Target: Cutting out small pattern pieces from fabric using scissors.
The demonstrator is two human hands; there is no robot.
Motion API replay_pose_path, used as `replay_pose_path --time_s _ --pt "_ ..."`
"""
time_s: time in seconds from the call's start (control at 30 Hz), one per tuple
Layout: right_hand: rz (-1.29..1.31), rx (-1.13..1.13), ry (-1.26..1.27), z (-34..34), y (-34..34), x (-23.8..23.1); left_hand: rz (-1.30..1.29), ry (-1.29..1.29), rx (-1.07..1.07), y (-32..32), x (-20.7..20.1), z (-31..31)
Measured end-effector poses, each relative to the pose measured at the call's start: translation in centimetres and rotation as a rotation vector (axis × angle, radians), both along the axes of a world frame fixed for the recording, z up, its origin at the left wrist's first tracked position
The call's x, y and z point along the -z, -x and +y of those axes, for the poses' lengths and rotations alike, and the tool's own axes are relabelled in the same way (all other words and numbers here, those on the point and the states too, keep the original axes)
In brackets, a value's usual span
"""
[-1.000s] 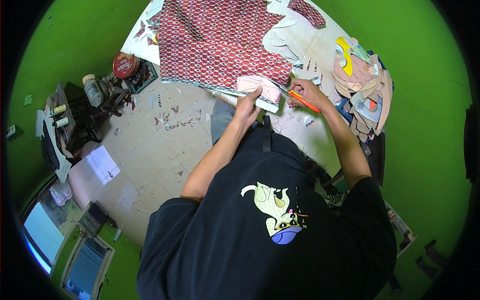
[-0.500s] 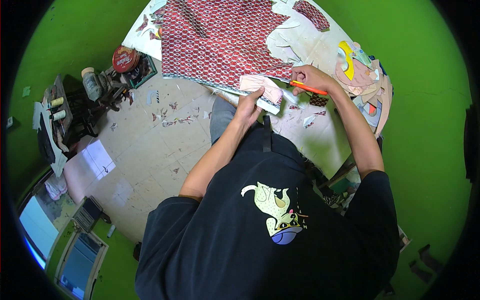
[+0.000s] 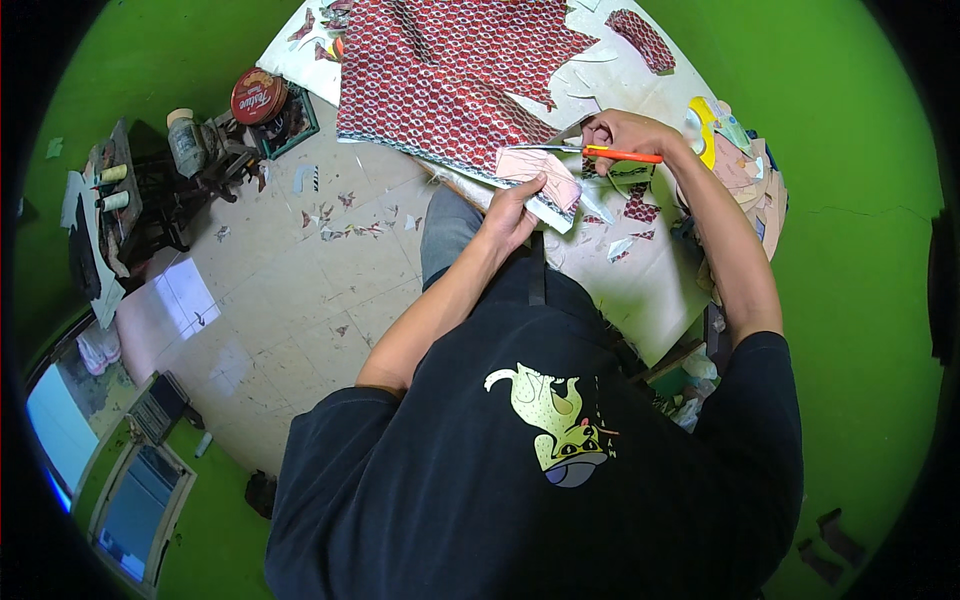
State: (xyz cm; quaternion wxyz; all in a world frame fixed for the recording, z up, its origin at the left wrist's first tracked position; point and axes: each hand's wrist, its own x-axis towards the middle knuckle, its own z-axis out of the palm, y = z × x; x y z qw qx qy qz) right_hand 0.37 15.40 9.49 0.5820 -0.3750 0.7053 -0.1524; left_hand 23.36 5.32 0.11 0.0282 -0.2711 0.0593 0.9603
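Note:
My left hand (image 3: 513,213) pinches a pale pink pattern piece (image 3: 545,172) against the near corner of a red patterned sheet of material (image 3: 440,95), thumb on top. White backing shows along the sheet's turned-up edge. In my right hand (image 3: 628,135) are scissors with orange handles (image 3: 625,155). Their metal blades point left, along the far edge of the pattern piece and over the red sheet. How far apart the blades are is hard to make out. Scraps of the red material (image 3: 640,208) lie just right of the pattern piece.
On the white table (image 3: 660,285) lie a separate red piece (image 3: 642,42), a yellow tape roll (image 3: 702,130) and a pile of tan pattern pieces (image 3: 762,205). To the left stand a round red tin (image 3: 257,96), a jar (image 3: 186,142) and thread spools (image 3: 114,201). Offcuts litter the tiled floor (image 3: 290,290).
The scissors have swung from slanting to nearly level, and their blades now show across the red sheet beside the pattern piece. A deeper notch appears in the sheet's right edge. The whole view has shifted slightly.

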Motion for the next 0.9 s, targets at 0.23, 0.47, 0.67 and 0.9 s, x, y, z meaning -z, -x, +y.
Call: replay_pose_path --time_s 0.23,0.47,0.67,0.9 --pt "-0.103 0.009 0.095 0.3 -0.6 2.5 0.046 -0.103 -0.037 0.3 1.1 0.2" --pt "-0.042 -0.016 0.138 0.2 0.3 3.5 0.05 -0.134 -0.015 0.3 1.5 0.1" --pt "-0.027 -0.088 0.03 -0.8 1.0 2.3 0.081 -0.136 -0.019 0.2 1.4 0.3" --pt "-0.015 -0.069 0.125 -1.8 0.2 3.1 0.058 -0.122 -0.007 0.4 0.6 0.1"
